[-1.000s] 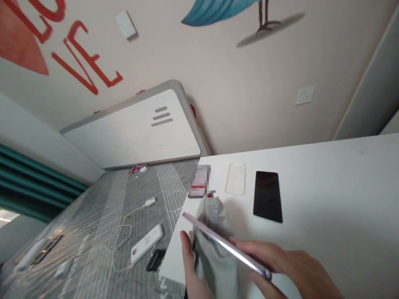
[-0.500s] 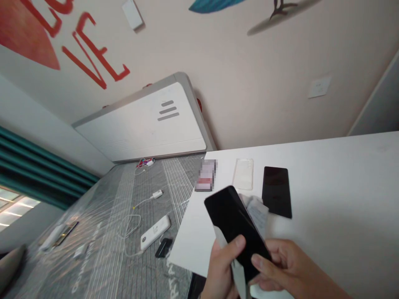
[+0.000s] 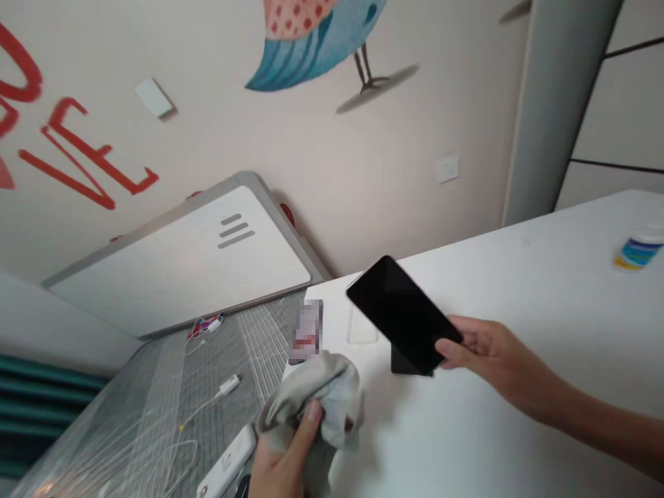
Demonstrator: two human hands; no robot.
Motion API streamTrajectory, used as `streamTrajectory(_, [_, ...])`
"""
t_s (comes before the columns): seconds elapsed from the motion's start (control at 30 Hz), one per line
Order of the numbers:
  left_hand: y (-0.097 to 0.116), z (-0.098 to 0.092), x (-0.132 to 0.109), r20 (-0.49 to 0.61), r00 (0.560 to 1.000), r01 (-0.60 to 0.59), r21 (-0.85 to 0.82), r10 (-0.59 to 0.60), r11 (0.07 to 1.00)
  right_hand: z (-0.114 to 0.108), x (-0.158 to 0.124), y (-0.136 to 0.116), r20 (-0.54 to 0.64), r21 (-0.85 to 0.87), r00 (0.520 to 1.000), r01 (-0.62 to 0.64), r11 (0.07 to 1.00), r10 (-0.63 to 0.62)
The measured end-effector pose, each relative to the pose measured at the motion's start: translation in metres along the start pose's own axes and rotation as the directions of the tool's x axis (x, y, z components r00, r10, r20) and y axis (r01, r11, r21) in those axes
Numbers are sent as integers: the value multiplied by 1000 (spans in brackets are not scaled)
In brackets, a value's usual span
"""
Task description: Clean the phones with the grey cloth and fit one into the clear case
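Note:
My right hand pinches a black phone by its near end and holds it, screen up, above the white table. Under that phone lies a second black phone, mostly hidden. A clear phone case lies flat just to the left of it. My left hand is closed round a bunched grey cloth at the table's left edge. A blurred small card sits near the table corner.
A small bottle with a blue and yellow label stands at the table's far right. Left of the table is a grey mattress with a white power bank, cables and a charger plug. A white headboard leans at the wall.
Both hands held the phone with the cloth; now they have parted. My right hand has carried the phone up and right over the table, while my left keeps the cloth at the left edge.

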State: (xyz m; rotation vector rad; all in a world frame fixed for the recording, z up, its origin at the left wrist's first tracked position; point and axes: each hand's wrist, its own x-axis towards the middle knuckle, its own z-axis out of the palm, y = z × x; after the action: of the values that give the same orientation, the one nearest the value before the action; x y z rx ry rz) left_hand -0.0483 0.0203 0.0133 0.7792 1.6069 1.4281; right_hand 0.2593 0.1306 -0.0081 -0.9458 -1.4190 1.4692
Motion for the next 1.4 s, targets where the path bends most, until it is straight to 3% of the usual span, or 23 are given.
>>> streamTrajectory(0.07, [14,40,28,175,982,-104,189,71,976,-37,5,9,-149,-5,987,66,998,-66])
streamTrajectory(0.13, [23,99,57,310,940,-221,238,142,946,-64,11,18,-278,-1,954,113,994,-108])
streamTrajectory(0.2, [28,162,83,458,869,-336,273,186,902,-81,18,23,-390,2,909,163,987,-149])
streamTrajectory(0.27, [30,214,102,621,759,-463,303,196,833,-91,23,23,-486,-7,852,216,976,-192])
streamTrajectory(0.33, [35,245,115,730,659,-585,345,181,734,-96,25,19,-568,-28,791,256,966,-226])
streamTrajectory(0.37, [37,251,120,749,638,-634,379,179,674,-98,26,16,-601,-39,763,270,962,-239])
streamTrajectory(0.4, [40,250,126,744,642,-668,427,184,609,-99,25,13,-626,-49,740,280,959,-248])
streamTrajectory(0.47, [42,232,137,665,713,-676,567,223,471,-100,23,8,-652,-58,713,290,955,-256])
streamTrajectory(0.53, [38,200,142,548,797,-604,729,253,322,-99,19,5,-653,-50,715,289,956,-250])
streamTrajectory(0.6, [28,165,138,455,852,-503,848,258,168,-95,14,4,-631,-30,739,279,960,-235])
streamTrajectory(0.7, [9,133,122,374,893,-380,924,250,-25,-89,9,11,-589,-24,779,246,969,-213])
streamTrajectory(0.8, [1,132,113,342,903,-322,940,261,-116,-82,8,24,-558,-71,804,200,977,-205])
streamTrajectory(0.9, [10,131,103,360,881,-345,933,309,-104,-78,6,32,-488,-149,846,161,976,-214])
streamTrajectory(1.03, [8,87,62,409,823,-453,891,393,21,-70,-5,31,-384,-239,904,100,966,-189])
streamTrajectory(1.1, [-9,62,31,547,674,-682,720,496,132,-68,-9,28,-368,-248,916,71,966,-161])
streamTrajectory(1.17, [-36,53,-1,630,620,-774,591,469,230,-72,-8,27,-384,-238,914,44,970,-135])
streamTrajectory(1.27, [-77,75,-32,750,477,-878,391,458,274,-89,-1,28,-447,-208,886,30,978,-122])
streamTrajectory(1.33, [-95,98,-40,768,494,-865,388,408,317,-101,6,31,-492,-187,860,48,981,-136])
streamTrajectory(1.4, [-102,115,-41,753,554,-821,423,355,383,-109,12,35,-514,-171,846,61,983,-142])
